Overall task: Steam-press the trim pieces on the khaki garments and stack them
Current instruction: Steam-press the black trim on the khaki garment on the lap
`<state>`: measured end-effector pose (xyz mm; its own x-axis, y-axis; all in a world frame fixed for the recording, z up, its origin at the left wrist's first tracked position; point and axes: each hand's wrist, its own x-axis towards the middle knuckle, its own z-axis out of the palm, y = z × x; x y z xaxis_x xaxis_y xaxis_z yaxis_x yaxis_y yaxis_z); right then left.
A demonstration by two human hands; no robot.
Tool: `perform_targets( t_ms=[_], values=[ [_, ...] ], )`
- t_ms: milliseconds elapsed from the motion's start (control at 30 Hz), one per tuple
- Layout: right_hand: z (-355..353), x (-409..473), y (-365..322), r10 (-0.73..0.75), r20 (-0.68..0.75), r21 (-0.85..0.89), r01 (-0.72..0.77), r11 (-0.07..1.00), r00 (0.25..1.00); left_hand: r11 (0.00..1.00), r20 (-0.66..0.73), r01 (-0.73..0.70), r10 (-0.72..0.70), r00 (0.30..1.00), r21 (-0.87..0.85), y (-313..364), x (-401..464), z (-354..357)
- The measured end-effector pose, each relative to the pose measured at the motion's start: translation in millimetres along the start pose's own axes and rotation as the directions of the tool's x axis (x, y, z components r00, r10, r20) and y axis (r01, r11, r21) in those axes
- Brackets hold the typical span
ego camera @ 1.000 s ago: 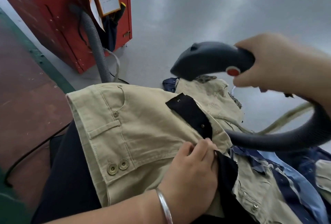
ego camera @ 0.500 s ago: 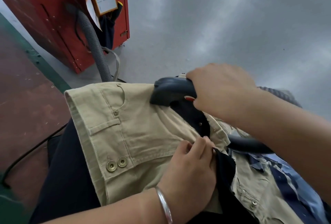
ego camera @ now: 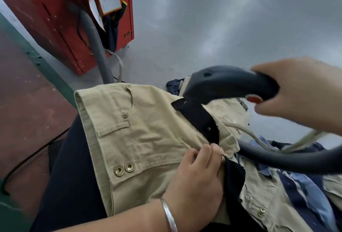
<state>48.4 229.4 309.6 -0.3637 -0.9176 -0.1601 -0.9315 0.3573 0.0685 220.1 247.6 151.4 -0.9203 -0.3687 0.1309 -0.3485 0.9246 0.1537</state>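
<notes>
Khaki garment (ego camera: 148,139) draped over the person's lap, waistband side up, so the black trim strip (ego camera: 199,118) lies flat and reachable. All places below relative to that trim strip.

Left hand (ego camera: 199,181) sits at the strip's near end, fingers (ego camera: 207,150) pinched narrow on the khaki edge right there, likely to keep the strip taut and stop it curling under steam.

Right hand (ego camera: 303,91) wrapped around the handle of the steam iron head (ego camera: 227,83), thumb near the red button (ego camera: 254,99). Iron nose hovers just above the strip's far end, apparently not touching; motion blur makes contact hard to judge. Its dark hose (ego camera: 288,159) loops away to the right of the strip, over the pile of more khaki and blue garments (ego camera: 296,194) lying beside it, presumably the stack or the waiting work.

Versus half a second ago: the iron was pressed down on the strip, hand covering most of it; now it is lifted and pulled back right, strip fully exposed. Left hand's pinch unchanged. Reads as between presses.
</notes>
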Motion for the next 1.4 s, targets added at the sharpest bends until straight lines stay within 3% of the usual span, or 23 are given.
perform_targets(
  t_ms=[167,300,367,533,700,833,1033,1167,1267,1400],
  values=[
    [19,-30,-4,-0.013,0.145,-0.18,0.039,0.983,0.989,1.0,-0.05,0.007,-0.006,0.999,0.005,5,3,4],
    [37,-33,-23,0.037,0.034,-0.369,-0.021,0.929,0.999,1.0,-0.029,-0.001,0.001,1.0,-0.002,5,3,2],
    [45,-26,-34,0.026,-0.024,-0.338,-0.033,0.94,0.999,1.0,-0.004,-0.009,0.009,1.0,0.014,5,3,1],
    [62,21,-48,0.03,-0.093,-0.067,-0.037,0.997,0.995,0.999,0.07,-0.013,0.01,0.997,0.047,7,4,-3],
    [49,19,-18,0.116,-0.216,0.084,-0.1,0.991,0.969,1.0,0.079,0.0,-0.002,0.997,0.029,5,1,-6],
    [36,-30,1,0.086,-0.124,0.063,-0.078,0.995,0.989,1.0,0.092,-0.001,0.0,0.996,0.014,7,2,-5],
    [58,-83,9,0.113,0.073,-0.148,-0.101,0.984,0.991,0.996,0.086,-0.047,0.04,0.995,0.082,11,3,-5],
    [58,-77,-10,0.168,0.049,-0.383,-0.136,0.914,0.985,0.991,0.053,-0.07,0.064,0.997,0.115,11,2,-4],
    [56,-59,-21,0.126,-0.028,-0.331,-0.128,0.935,0.992,0.985,0.069,-0.083,0.073,0.995,0.149,12,1,-2],
    [62,-14,-34,0.1,-0.098,-0.114,-0.111,0.987,0.99,0.991,0.044,-0.067,0.062,0.997,0.117,12,1,-2]
  ],
)
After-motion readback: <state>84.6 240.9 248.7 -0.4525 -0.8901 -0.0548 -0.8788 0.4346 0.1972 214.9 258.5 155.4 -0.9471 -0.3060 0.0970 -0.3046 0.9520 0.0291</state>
